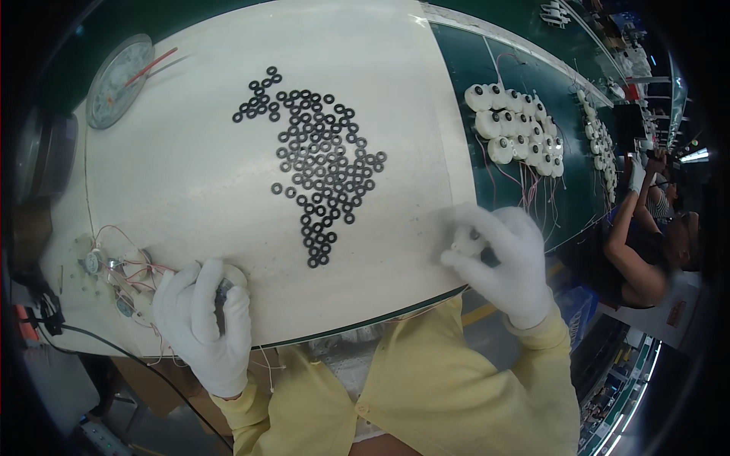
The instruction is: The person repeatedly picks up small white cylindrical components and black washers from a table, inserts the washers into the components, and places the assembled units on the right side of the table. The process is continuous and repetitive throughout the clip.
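My left hand (204,315), in a white glove, is closed around a round wired part (230,283) at the near left of the white board; the palm and fingers hide much of it. My right hand (508,262), also gloved and slightly blurred, grips a white round part with a dark centre (467,242) between thumb and fingers, over the board's right edge. Between the hands and farther back, many black rings (323,163) lie loose in a patch. Left of my left hand sit several round parts with red and white wires (125,266).
White round parts with black centres and trailing wires (517,125) stand in rows on the green surface (456,61) at right. A clear dish with a red stick (122,80) is at the far left. A black cable (137,353) crosses the near-left corner. Another person (639,251) works at right.
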The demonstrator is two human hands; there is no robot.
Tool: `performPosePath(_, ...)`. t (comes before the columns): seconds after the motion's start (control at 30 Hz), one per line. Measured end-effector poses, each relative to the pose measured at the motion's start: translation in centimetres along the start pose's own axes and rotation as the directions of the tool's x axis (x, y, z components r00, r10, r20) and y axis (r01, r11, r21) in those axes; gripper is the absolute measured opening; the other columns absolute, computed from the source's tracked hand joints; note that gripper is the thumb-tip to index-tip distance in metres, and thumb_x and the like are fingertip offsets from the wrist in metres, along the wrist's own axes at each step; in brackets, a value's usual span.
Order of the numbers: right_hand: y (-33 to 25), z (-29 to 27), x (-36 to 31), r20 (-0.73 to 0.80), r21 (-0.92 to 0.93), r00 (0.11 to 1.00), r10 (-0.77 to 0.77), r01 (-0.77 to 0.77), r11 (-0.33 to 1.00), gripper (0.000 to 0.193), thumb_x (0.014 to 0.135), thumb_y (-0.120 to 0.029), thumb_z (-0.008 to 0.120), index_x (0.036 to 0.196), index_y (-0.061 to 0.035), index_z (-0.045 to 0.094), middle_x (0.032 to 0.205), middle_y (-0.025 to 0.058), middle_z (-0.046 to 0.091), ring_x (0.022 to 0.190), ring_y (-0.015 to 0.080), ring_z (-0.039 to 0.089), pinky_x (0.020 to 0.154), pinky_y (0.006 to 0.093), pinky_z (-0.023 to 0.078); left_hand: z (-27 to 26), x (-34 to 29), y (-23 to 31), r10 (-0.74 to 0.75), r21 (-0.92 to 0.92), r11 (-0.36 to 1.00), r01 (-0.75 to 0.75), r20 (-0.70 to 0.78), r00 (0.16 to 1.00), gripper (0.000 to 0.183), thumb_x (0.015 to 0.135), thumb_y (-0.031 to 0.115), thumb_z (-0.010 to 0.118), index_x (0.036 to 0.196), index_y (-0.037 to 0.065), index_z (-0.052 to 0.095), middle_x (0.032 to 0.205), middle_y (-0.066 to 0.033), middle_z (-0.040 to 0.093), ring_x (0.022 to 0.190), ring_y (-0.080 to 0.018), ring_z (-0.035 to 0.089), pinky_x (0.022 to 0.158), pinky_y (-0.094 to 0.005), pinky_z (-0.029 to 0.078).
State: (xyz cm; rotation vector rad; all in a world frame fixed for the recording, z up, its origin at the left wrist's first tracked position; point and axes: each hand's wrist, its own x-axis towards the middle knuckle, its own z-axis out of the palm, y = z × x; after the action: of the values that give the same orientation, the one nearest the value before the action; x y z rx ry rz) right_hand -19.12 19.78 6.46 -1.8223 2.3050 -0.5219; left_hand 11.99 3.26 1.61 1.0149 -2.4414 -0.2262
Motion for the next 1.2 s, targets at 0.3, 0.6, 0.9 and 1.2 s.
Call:
performPosePath(0.3,6.4,0.1,-1.2,-0.318,0.019,0.902,0.291,-0.301,0.953,0.062,0.079,-0.002,0.082,0.138,-0.0067,0.065,0.088,0.007,0.065,0.069,0.0172,0.053,0.067,0.0307,0.047,0.1,-0.4,0.0,-0.006,0.024,1.0,0.006,0.004,1.0,0.034,0.09,0.014,0.071,0.123,0.004,0.068,0.106,-0.0103,0.067,0.107,-0.0318,0.062,0.108,-0.0542,0.042)
performPosePath(0.6,6.6,-0.2,-1.8,-0.421,0.241,0.822,0.384,-0.306,0.921,0.053,0.088,0.003,0.074,0.14,-0.001,0.062,0.096,0.0041,0.065,0.071,0.0073,0.05,0.065,0.0232,0.043,0.1,-0.1,0.6,0.066,0.071,0.996,-0.06,-0.081,0.994,0.032,0.086,0.017,0.073,0.115,0.005,0.069,0.104,-0.0086,0.067,0.107,-0.0321,0.061,0.105,-0.0562,0.043)
performPosePath(0.9,-4.3,6.7,-4.7,-0.265,0.899,0.955,0.134,0.194,0.394,0.068,0.095,-0.025,0.065,0.152,0.0046,0.042,0.119,0.0154,0.064,0.094,0.0205,0.06,0.083,0.0326,0.047,-1.3,4.2,8.1,0.192,-0.369,0.897,-0.244,-0.173,0.966,0.023,0.065,0.022,0.079,0.085,0.016,0.069,0.082,0.0028,0.062,0.074,-0.02,0.06,0.059,-0.0322,0.047)
performPosePath(1.2,-4.1,8.5,-0.9,-0.039,0.85,0.997,-0.067,-0.002,-0.527,0.077,0.097,-0.047,0.062,0.157,-0.0072,0.036,0.105,0.0099,0.068,0.069,0.0179,0.06,0.056,0.0309,0.042,-4.7,4.2,1.8,0.197,-0.082,0.974,-0.21,-0.138,0.971,0.038,0.07,0.024,0.081,0.104,0.011,0.073,0.096,-0.0036,0.066,0.08,-0.0257,0.065,0.067,-0.0398,0.052)
